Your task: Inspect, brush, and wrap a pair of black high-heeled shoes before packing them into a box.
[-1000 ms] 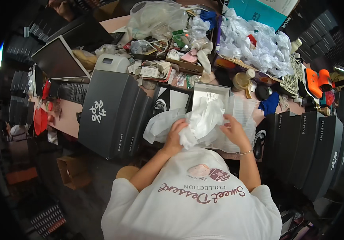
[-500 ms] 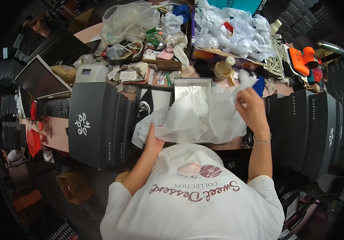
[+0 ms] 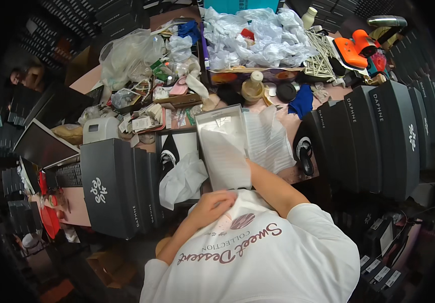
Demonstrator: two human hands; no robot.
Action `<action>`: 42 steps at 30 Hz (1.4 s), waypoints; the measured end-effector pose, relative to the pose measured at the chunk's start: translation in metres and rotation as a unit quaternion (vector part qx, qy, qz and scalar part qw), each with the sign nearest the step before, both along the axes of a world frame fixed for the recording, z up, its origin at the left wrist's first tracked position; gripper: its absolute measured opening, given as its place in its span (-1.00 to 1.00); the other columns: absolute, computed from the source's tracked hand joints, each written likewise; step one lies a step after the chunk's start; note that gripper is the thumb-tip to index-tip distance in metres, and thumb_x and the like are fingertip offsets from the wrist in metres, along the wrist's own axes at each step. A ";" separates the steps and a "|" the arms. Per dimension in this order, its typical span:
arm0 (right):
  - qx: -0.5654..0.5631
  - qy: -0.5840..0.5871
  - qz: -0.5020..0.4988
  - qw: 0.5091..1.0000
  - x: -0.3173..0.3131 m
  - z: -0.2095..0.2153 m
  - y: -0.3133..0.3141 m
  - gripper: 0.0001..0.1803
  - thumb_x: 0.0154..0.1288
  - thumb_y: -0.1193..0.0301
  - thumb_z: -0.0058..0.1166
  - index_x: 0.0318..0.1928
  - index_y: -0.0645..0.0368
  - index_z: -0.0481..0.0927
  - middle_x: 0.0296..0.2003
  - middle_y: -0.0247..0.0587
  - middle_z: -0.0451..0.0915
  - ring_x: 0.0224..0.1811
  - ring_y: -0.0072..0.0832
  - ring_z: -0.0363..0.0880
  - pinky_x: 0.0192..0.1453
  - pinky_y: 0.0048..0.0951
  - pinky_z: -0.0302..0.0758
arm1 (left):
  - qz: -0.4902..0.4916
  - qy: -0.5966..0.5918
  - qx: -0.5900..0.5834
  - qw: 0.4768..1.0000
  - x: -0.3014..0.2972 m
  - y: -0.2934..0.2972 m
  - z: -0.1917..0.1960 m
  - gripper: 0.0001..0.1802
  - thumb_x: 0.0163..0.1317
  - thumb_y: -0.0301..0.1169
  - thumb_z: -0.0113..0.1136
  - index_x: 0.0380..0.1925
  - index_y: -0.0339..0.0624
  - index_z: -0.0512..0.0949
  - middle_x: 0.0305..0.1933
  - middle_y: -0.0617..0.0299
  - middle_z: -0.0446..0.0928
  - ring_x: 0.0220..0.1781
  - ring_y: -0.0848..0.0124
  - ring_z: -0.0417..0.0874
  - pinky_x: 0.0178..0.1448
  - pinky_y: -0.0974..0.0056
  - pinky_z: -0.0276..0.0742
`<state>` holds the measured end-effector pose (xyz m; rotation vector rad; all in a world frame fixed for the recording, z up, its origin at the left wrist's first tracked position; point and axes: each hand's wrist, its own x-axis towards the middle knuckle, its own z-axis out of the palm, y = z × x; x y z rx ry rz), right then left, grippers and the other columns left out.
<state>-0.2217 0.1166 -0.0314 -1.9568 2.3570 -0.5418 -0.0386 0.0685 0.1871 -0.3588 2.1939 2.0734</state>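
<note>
My left hand (image 3: 213, 206) rests against my shirt below the box, empty, its fingers loosely stretched. My right forearm (image 3: 273, 189) reaches across to a white-lined shoe box (image 3: 221, 114). The right hand is hidden behind a sheet of translucent tissue paper (image 3: 225, 156) that covers most of the box. Another sheet of wrapping paper (image 3: 272, 139) spreads over the box's right side. Left of the box, crumpled tissue (image 3: 183, 181) partly covers a black shoe with white trim (image 3: 169, 149). A second black shoe (image 3: 304, 156) stands at the right.
Black shoe boxes stand in rows at the left (image 3: 107, 187) and right (image 3: 392, 136). Behind lie a carton of crumpled white paper (image 3: 258, 43), a jar (image 3: 253, 90), a blue cloth (image 3: 302, 101) and an orange tool (image 3: 351, 53). A monitor (image 3: 45, 144) stands at the left.
My left hand has let go of the tissue, which now lies crumpled at the left. My right hand has come down from its raised pinch to behind the paper. The right shoe is now uncovered.
</note>
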 end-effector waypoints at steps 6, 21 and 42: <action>-0.050 -0.074 0.016 0.996 -0.019 0.078 0.052 -0.54 0.31 0.29 -0.18 0.18 0.16 0.36 0.10 -0.14 0.44 0.21 -0.35 0.34 0.31 -0.38 0.23 | -0.054 0.091 -0.374 0.921 -0.047 0.007 -0.065 -0.72 0.28 -0.33 0.00 -0.32 -0.36 0.56 -0.16 -0.06 0.54 -0.14 0.04 0.56 -0.04 0.18 0.46; 0.072 -0.171 -0.176 0.967 0.017 0.147 0.085 -0.43 -0.02 0.39 0.24 0.03 0.34 0.40 0.03 0.16 0.40 0.10 0.01 0.35 0.20 -0.05 0.26 | 0.184 0.042 -0.360 0.914 -0.040 -0.032 -0.083 -0.49 0.27 -0.29 0.07 0.13 -0.39 0.32 0.18 -0.20 0.34 0.24 -0.06 0.33 0.32 0.07 0.19; 0.026 -0.508 -0.210 0.835 -0.028 0.072 0.101 -0.28 0.14 0.47 0.04 0.30 0.33 0.09 0.14 0.16 0.37 0.15 -0.12 0.40 0.24 -0.28 0.31 | 0.358 -0.098 0.382 0.846 -0.061 -0.062 -0.218 -0.28 0.34 0.15 -0.24 0.28 -0.17 0.23 0.19 0.10 0.42 0.20 0.24 0.46 0.23 0.19 0.41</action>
